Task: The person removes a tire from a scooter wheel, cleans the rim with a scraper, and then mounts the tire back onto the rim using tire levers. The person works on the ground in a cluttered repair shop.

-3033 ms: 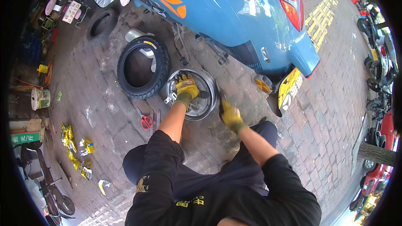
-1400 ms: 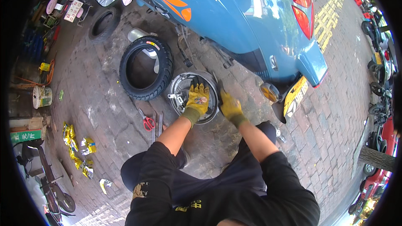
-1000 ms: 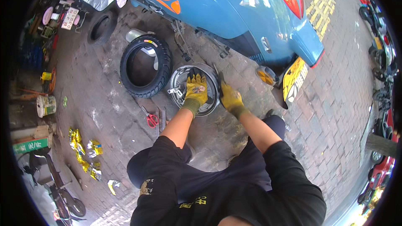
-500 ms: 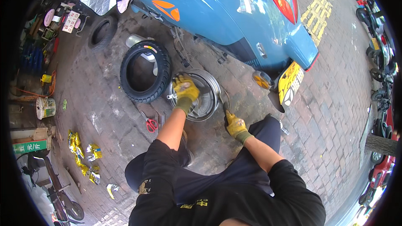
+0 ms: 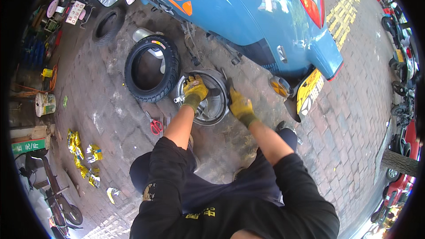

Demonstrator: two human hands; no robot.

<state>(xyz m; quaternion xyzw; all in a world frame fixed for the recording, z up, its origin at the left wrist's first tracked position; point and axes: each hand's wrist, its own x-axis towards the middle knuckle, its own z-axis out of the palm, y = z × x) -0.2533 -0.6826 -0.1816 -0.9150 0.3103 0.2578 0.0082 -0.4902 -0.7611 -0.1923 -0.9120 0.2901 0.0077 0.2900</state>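
Wheel [image 5: 217, 106] lay flat on the paving between and under my hands, with no tyre on its rim. Left hand [image 5: 195, 87], gloved in yellow, rested on its far-left part, fingers curled downward; could not tell whether they gripped or only pressed. Right hand [image 5: 241, 106], likewise gloved, was apart from the left, just outside the rim on the right, and held a metal bar [image 5: 225, 74] mostly hidden by the glove. Change noted: half a second earlier the right hand sat nearer my knee with the bar's curved length in plain view; by this moment it had gone forward along the rim, while the left kept to the same far-left area. I took this to mean that the bar was back at the rim's edge, where the work appeared to be; contact not resolved. A black tyre [image 5: 171, 71] lay left of and beyond my left hand, with a silver cylinder [image 5: 141, 34] partly behind it; red-handled scissors [image 5: 156, 127] lay nearer me on that side. Container: white bucket [image 5: 45, 105], well to the left of both hands, contents not discernible. Torn gold wrappers [image 5: 75, 142] lay nearer me than the bucket, contents likewise unclear. Blue scooter [image 5: 248, 13] stood beyond both hands.
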